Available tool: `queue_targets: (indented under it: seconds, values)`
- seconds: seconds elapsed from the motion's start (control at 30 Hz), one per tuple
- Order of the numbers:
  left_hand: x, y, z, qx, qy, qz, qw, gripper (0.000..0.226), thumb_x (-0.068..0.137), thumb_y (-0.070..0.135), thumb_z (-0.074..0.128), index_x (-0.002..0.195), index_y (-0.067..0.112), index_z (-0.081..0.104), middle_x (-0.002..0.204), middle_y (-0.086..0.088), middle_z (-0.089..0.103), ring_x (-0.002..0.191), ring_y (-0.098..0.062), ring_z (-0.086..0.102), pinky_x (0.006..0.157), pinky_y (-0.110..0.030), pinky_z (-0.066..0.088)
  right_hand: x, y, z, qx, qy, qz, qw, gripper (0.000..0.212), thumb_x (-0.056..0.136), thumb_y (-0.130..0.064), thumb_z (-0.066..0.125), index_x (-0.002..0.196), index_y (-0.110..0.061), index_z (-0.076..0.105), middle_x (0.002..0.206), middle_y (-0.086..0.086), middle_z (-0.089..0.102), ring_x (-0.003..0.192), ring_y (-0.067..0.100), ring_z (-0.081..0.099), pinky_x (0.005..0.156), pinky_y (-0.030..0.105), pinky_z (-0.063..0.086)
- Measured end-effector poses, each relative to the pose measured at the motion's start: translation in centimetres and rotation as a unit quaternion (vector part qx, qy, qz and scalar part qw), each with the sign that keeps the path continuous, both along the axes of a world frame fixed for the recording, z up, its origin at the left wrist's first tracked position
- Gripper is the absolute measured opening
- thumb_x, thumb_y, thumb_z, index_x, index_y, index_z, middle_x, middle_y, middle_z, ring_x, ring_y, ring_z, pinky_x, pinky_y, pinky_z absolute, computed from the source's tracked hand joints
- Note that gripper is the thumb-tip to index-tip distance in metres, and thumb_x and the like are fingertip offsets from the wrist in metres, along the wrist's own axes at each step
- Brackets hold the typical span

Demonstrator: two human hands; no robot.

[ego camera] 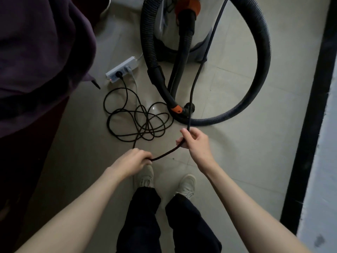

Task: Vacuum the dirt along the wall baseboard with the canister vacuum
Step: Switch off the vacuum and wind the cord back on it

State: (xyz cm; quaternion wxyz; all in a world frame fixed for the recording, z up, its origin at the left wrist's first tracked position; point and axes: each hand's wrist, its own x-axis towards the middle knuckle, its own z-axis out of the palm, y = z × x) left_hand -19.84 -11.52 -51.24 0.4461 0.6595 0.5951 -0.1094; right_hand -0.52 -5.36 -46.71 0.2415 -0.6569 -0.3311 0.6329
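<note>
Both the left hand [132, 159] and right hand [194, 138] pinch the limp, light power cord [165, 154]; the stiffer hose [262, 57] is best gripped at its cuff.

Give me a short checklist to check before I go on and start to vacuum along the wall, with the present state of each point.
1. Plug in the power strip: ok, a black plug sits in it and a small red light shows.
2. Cord untangled: not ok, loose loops lie in a heap on the floor.
3. Hands free for the hose: not ok, the left hand and right hand both grip the cord.
4. Hose joined to the vacuum: ok, it enters the orange fitting.
5. Nozzle fitted on the hose end: cannot tell.
6. Dirt along the baseboard: cannot tell, too dark.
</note>
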Motion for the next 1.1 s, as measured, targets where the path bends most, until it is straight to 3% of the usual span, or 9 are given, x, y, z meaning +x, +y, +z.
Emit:
queue_targets:
  seconds: [0.1, 0.27, 0.4, 0.57, 0.67, 0.87, 0.93, 1.0, 1.1]
  values:
    - [1.1, -1.0, -1.7, 0.053, -0.010, 0.019, 0.998, 0.026, 0.096, 0.026, 0.052, 0.116, 0.014, 0.064, 0.113, -0.004, 0.067, 0.107, -0.022, 0.060, 0.089, -0.034, 0.044, 0.0, -0.3, -2.8, -0.001, -0.047, 0.034, 0.998, 0.015, 0.098, -0.009, 0.052, 0.090, -0.021, 0.056, 0.074, 0.003, 0.064, 0.074, 0.015, 0.063, 0.079, 0.031, 0.055]
    - [1.7, -0.4, -8.1, 0.099, -0.038, 0.063, 0.992, 0.027, 0.096, 0.023, 0.053, 0.116, 0.009, 0.065, 0.111, -0.007, 0.066, 0.105, -0.023, 0.060, 0.088, -0.034, 0.046, -0.5, 1.1, -9.5, 0.000, -0.186, 0.127, 0.974, 0.012, 0.098, -0.019, 0.052, 0.094, -0.012, 0.060, 0.082, 0.008, 0.069, 0.082, 0.030, 0.067, 0.082, 0.045, 0.055]
    - [0.7, 1.1, -14.8, 0.121, -0.073, 0.036, 0.989, 0.033, 0.096, 0.016, 0.052, 0.127, 0.006, 0.059, 0.122, -0.011, 0.060, 0.116, -0.024, 0.054, 0.098, -0.031, 0.040, -1.3, 2.6, -14.7, 0.083, -0.414, 0.315, 0.850, 0.038, 0.099, -0.037, 0.046, 0.091, -0.005, 0.067, 0.094, 0.015, 0.070, 0.093, 0.037, 0.064, 0.070, 0.035, 0.047]
    - [-3.0, 4.9, -20.2, 0.320, -0.094, 0.087, 0.939, 0.024, 0.091, 0.009, 0.057, 0.112, 0.005, 0.068, 0.109, -0.010, 0.067, 0.097, -0.022, 0.063, 0.084, -0.024, 0.045, -5.5, 5.3, -20.5, 0.371, -0.330, 0.369, 0.786, 0.031, 0.100, -0.030, 0.050, 0.115, -0.006, 0.062, 0.105, 0.014, 0.065, 0.099, 0.032, 0.060, 0.075, 0.040, 0.045]
    - [-6.8, 8.3, -23.4, 0.380, -0.039, 0.129, 0.915, 0.029, 0.092, 0.007, 0.054, 0.120, 0.003, 0.061, 0.117, -0.013, 0.063, 0.108, -0.028, 0.059, 0.093, -0.030, 0.043, -8.2, 8.1, -25.0, 0.404, -0.306, 0.458, 0.730, 0.044, 0.101, -0.031, 0.046, 0.139, -0.007, 0.048, 0.129, 0.016, 0.055, 0.120, 0.032, 0.049, 0.094, 0.040, 0.042]
    - [-11.2, 12.2, -29.7, 0.290, 0.080, 0.188, 0.935, 0.060, 0.097, 0.019, 0.049, 0.148, 0.004, 0.023, 0.154, -0.017, 0.022, 0.143, -0.028, 0.020, 0.115, -0.031, 0.016, -13.2, 13.7, -31.3, 0.367, -0.375, 0.581, 0.622, 0.064, 0.101, -0.048, 0.035, 0.155, -0.019, 0.015, 0.162, 0.005, 0.015, 0.150, 0.023, 0.005, 0.121, 0.044, 0.007]
    - [-12.1, 13.7, -31.1, 0.202, 0.078, 0.263, 0.940, 0.070, 0.097, 0.025, 0.048, 0.151, 0.004, 0.007, 0.158, -0.016, 0.010, 0.145, -0.027, 0.011, 0.116, -0.032, 0.012, -14.5, 14.7, -32.4, 0.343, -0.374, 0.600, 0.618, 0.063, 0.102, -0.049, 0.033, 0.155, -0.021, 0.016, 0.163, 0.003, 0.011, 0.150, 0.021, -0.001, 0.120, 0.044, 0.002]
    - [-12.2, 15.2, -32.1, 0.130, 0.038, 0.319, 0.938, 0.074, 0.097, 0.027, 0.049, 0.151, 0.005, 0.002, 0.156, -0.017, 0.017, 0.143, -0.029, 0.021, 0.115, -0.035, 0.020, -15.3, 15.1, -33.2, 0.339, -0.352, 0.601, 0.632, 0.058, 0.102, -0.046, 0.034, 0.153, -0.019, 0.022, 0.162, 0.004, 0.015, 0.150, 0.021, 0.001, 0.120, 0.042, 0.005]
    - [-11.7, 16.0, -33.0, 0.178, 0.024, 0.376, 0.909, 0.041, 0.098, 0.021, 0.046, 0.136, 0.005, 0.040, 0.127, -0.020, 0.055, 0.117, -0.034, 0.052, 0.093, -0.036, 0.042, -15.7, 14.6, -34.1, 0.366, -0.332, 0.583, 0.645, 0.053, 0.103, -0.042, 0.036, 0.149, -0.015, 0.035, 0.159, 0.008, 0.025, 0.149, 0.022, 0.010, 0.118, 0.037, 0.010]
